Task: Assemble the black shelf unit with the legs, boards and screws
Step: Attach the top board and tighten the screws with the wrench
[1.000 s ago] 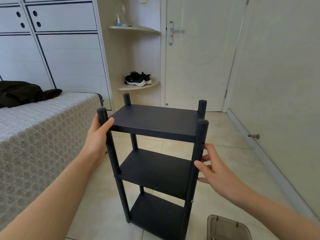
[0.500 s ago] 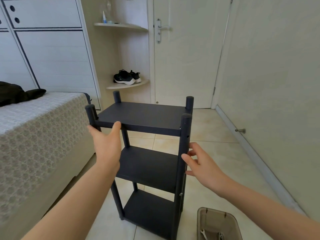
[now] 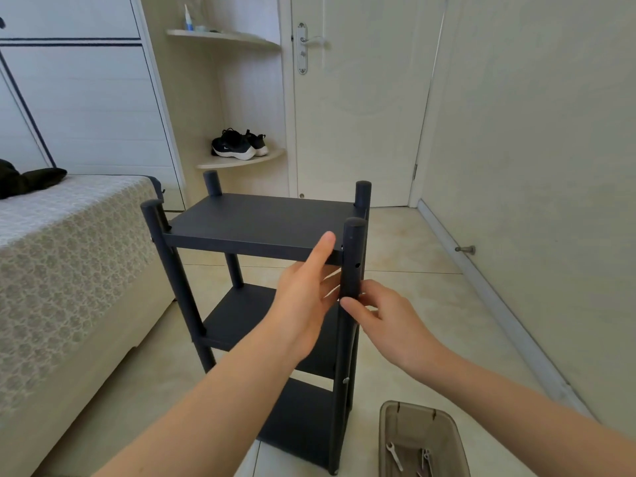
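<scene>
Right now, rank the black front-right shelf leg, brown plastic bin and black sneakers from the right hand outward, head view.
1. Black front-right shelf leg: held by the right hand.
2. Brown plastic bin: floor, below.
3. Black sneakers: far corner shelf.

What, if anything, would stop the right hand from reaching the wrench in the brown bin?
Probably nothing. The right hand holds the front right leg, and the open-topped brown bin sits on the floor below it, with the wrench lying uncovered inside.
</scene>
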### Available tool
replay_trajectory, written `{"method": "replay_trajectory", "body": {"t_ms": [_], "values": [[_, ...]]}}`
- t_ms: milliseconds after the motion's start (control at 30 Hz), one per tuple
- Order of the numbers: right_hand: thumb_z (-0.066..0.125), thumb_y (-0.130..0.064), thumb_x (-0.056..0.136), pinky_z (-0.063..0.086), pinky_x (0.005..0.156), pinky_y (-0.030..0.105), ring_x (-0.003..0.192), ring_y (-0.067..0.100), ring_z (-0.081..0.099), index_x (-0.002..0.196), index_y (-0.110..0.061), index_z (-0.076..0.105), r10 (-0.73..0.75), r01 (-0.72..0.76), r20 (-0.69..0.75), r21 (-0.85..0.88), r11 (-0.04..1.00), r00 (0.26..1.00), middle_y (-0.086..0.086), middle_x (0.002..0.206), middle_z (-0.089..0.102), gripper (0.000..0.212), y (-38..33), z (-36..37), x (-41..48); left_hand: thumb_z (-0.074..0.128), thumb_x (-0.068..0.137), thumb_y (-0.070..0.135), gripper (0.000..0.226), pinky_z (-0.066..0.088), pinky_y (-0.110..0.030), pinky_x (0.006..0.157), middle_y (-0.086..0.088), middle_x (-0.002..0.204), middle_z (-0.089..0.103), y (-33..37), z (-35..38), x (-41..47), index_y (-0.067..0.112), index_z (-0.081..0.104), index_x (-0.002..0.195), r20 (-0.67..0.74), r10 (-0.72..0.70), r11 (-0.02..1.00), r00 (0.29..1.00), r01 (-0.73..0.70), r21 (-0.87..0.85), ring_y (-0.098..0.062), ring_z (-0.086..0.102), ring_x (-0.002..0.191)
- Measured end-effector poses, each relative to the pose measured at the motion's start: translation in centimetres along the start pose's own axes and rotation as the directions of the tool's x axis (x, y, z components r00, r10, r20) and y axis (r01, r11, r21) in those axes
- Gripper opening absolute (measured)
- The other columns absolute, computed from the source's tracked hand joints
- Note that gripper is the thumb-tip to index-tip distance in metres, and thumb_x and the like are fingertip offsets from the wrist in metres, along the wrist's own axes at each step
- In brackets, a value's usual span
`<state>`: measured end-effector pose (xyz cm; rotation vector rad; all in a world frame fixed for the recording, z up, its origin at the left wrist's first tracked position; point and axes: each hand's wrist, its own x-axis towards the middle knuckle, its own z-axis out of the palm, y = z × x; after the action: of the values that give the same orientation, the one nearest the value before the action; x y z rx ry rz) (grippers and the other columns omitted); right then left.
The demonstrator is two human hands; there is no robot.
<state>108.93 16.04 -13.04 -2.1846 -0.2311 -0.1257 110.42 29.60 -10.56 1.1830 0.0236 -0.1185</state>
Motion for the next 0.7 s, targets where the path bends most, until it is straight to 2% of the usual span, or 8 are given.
{"method": "replay_trajectory", "body": {"t_ms": [33, 100, 167, 233, 467, 600, 700], "values": [[0.055, -0.036, 0.098, 0.048, 0.086, 0.015, 0.103, 0.007, 0.062, 0.124, -0.024, 0.059, -0.011, 0.011, -0.005, -0.021, 1.000, 1.000, -0.009, 0.112, 0.066, 0.029, 0.0, -0.1, 0.0, 0.072, 0.067, 0.058, 0.067, 0.060, -0.031, 0.081, -0.002, 0.104, 0.078, -0.2, 0.3, 0.2, 0.015, 0.066, 0.118, -0.019, 0.002, 1.000, 1.000, -0.002, -0.011, -0.016, 0.075, 0.097], [0.058, -0.038, 0.096, 0.048, 0.086, 0.016, 0.100, 0.008, 0.065, 0.121, -0.023, 0.064, -0.029, 0.028, -0.017, -0.059, 0.998, 0.999, -0.007, 0.110, 0.069, 0.031, 0.0, -0.2, 0.1, 0.074, 0.072, 0.054, 0.066, 0.058, -0.040, 0.090, -0.006, 0.103, 0.077, -0.5, 0.9, 0.5, 0.009, 0.066, 0.119, -0.070, 0.006, 0.999, 0.998, -0.008, -0.034, -0.021, 0.075, 0.098], [0.059, -0.039, 0.095, 0.049, 0.086, 0.017, 0.097, 0.009, 0.067, 0.119, -0.022, 0.067, -0.046, 0.042, -0.038, -0.104, 0.994, 0.998, -0.006, 0.107, 0.071, 0.030, 0.0, -0.2, 0.2, 0.071, 0.085, 0.046, 0.054, 0.058, -0.038, 0.084, -0.007, 0.099, 0.077, -0.7, 1.0, 0.8, 0.005, 0.066, 0.119, -0.086, 0.020, 0.999, 0.996, -0.023, -0.040, -0.021, 0.075, 0.095], [0.058, -0.038, 0.096, 0.045, 0.077, 0.010, 0.089, 0.008, 0.066, 0.117, -0.021, 0.068, -0.063, 0.053, -0.065, -0.143, 0.988, 0.996, -0.006, 0.101, 0.072, 0.029, 0.1, -0.1, 0.4, 0.066, 0.094, 0.039, 0.044, 0.057, -0.037, 0.079, -0.006, 0.095, 0.078, -0.8, 1.0, 1.0, 0.002, 0.065, 0.118, -0.069, 0.043, 0.998, 0.997, -0.046, -0.041, -0.022, 0.076, 0.093], [0.056, -0.036, 0.098, 0.038, 0.054, 0.007, 0.062, -0.002, 0.054, 0.113, -0.018, 0.068, -0.073, 0.053, -0.088, -0.211, 0.976, 0.993, -0.012, 0.076, 0.059, 0.027, 0.4, 0.3, 0.8, 0.064, 0.096, 0.032, 0.032, 0.061, -0.033, 0.079, -0.004, 0.085, 0.077, -0.8, 0.9, 1.3, 0.001, 0.070, 0.105, -0.020, 0.079, 0.996, 0.997, -0.080, -0.050, -0.018, 0.075, 0.087], [0.054, -0.038, 0.099, 0.040, 0.054, 0.007, 0.064, 0.001, 0.056, 0.116, -0.018, 0.066, -0.082, 0.062, -0.079, -0.233, 0.970, 0.993, -0.007, 0.083, 0.066, 0.029, 0.3, 0.5, 0.7, 0.064, 0.096, 0.032, 0.035, 0.062, -0.031, 0.075, -0.007, 0.086, 0.076, -0.8, 0.9, 1.4, -0.001, 0.070, 0.106, -0.043, 0.072, 0.995, 0.996, -0.075, -0.059, -0.018, 0.075, 0.086], [0.053, -0.037, 0.099, 0.041, 0.057, 0.009, 0.071, 0.007, 0.060, 0.120, -0.017, 0.064, -0.086, 0.064, -0.080, -0.247, 0.967, 0.993, -0.002, 0.090, 0.069, 0.031, 0.3, 0.6, 0.7, 0.065, 0.095, 0.033, 0.030, 0.062, -0.028, 0.069, -0.007, 0.083, 0.076, -1.0, 1.2, 1.6, 0.004, 0.071, 0.095, -0.085, 0.075, 0.994, 0.994, -0.081, -0.075, -0.020, 0.076, 0.084]]}}
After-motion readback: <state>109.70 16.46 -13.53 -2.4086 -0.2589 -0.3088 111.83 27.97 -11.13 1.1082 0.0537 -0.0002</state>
